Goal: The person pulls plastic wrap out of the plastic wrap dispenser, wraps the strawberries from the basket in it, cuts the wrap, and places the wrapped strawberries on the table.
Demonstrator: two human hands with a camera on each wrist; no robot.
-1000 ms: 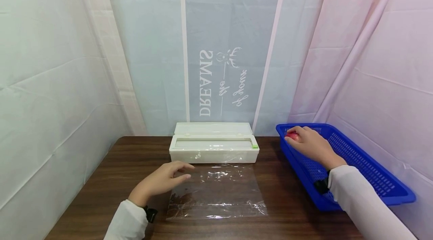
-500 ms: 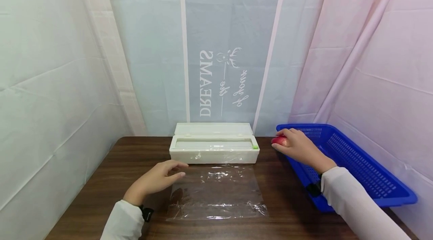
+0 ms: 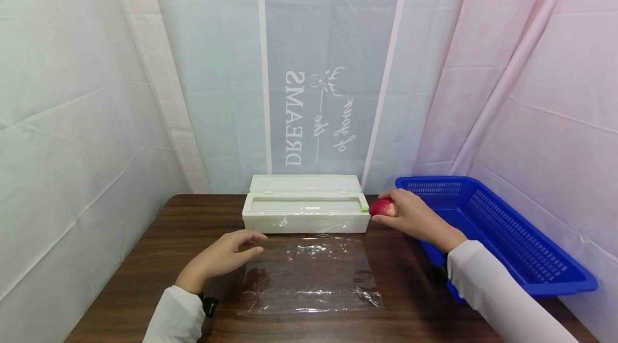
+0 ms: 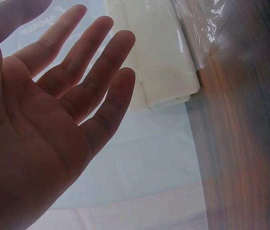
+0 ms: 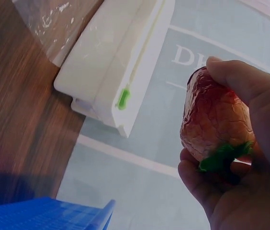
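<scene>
My right hand (image 3: pixel 416 218) holds a wrinkled red fruit (image 3: pixel 383 207) by thumb and fingers, just off the right end of the white wrap dispenser (image 3: pixel 305 224). In the right wrist view the fruit (image 5: pixel 216 117) shows a green leafy cap on its lower side; its exact kind is unclear. A sheet of clear plastic film (image 3: pixel 314 276) lies flat on the table in front of the dispenser. My left hand (image 3: pixel 219 257) hovers at the film's left edge, fingers loosely extended. The left wrist view shows that hand's palm (image 4: pixel 34 124) with nothing in it.
A blue perforated basket (image 3: pixel 521 214) stands at the right, beneath my right forearm. The dispenser's lid (image 3: pixel 305 183) is raised at the back, with a small green piece (image 3: pixel 364 209) on its right rim. Fabric curtains (image 3: pixel 333 37) enclose the brown wooden table (image 3: pixel 159 246).
My right hand has carried the red fruit leftward out of the basket, towards the dispenser. The left hand has drawn back slightly to the left. Film and dispenser stay put.
</scene>
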